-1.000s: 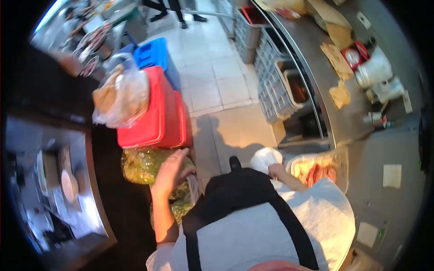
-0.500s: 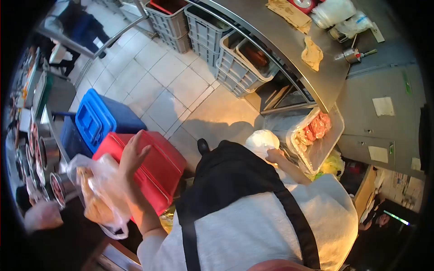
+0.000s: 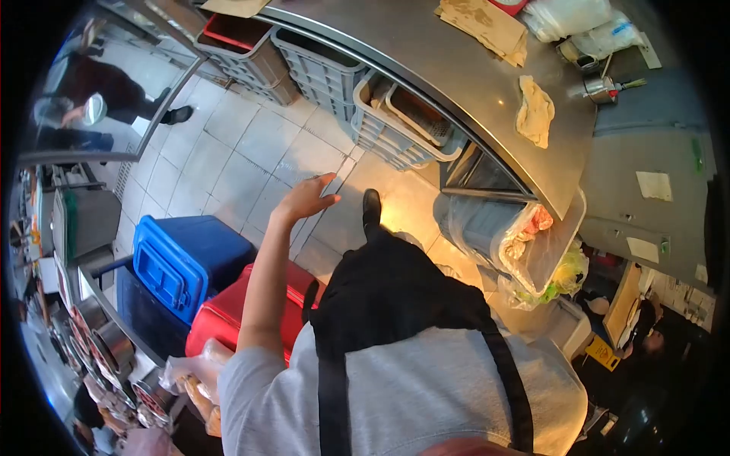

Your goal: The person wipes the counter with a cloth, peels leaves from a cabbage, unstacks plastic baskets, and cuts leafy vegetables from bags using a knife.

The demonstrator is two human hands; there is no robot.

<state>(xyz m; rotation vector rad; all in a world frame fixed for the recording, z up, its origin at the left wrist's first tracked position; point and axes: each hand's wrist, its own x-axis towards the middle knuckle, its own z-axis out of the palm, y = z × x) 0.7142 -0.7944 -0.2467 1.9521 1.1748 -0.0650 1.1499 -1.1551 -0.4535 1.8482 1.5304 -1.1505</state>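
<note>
My left hand (image 3: 306, 199) is held out in front of me over the tiled floor, its fingers apart and nothing in them. Below that forearm stands a red lidded bin (image 3: 220, 315), partly covered by my arm. Beside it is a blue lidded bin (image 3: 182, 262). My right hand does not show. To my right a plastic-lined tub (image 3: 553, 254) sits by the counter's end, with pink raw meat (image 3: 541, 219) in it. A clear plastic bag with something tan inside (image 3: 201, 387) lies near my left side.
A steel counter (image 3: 456, 91) curves along the front and right, bearing a cream cloth (image 3: 535, 114) and flattened cardboard (image 3: 487, 29). Grey crates (image 3: 315, 64) stand underneath it. Another person (image 3: 106, 91) is at the far left. Metal pots (image 3: 110, 346) stand on the left.
My left hand has swung forward and right, away from above the red bin. My right hand, which was at a white round thing beside the tub, has gone from view, as has that thing.
</note>
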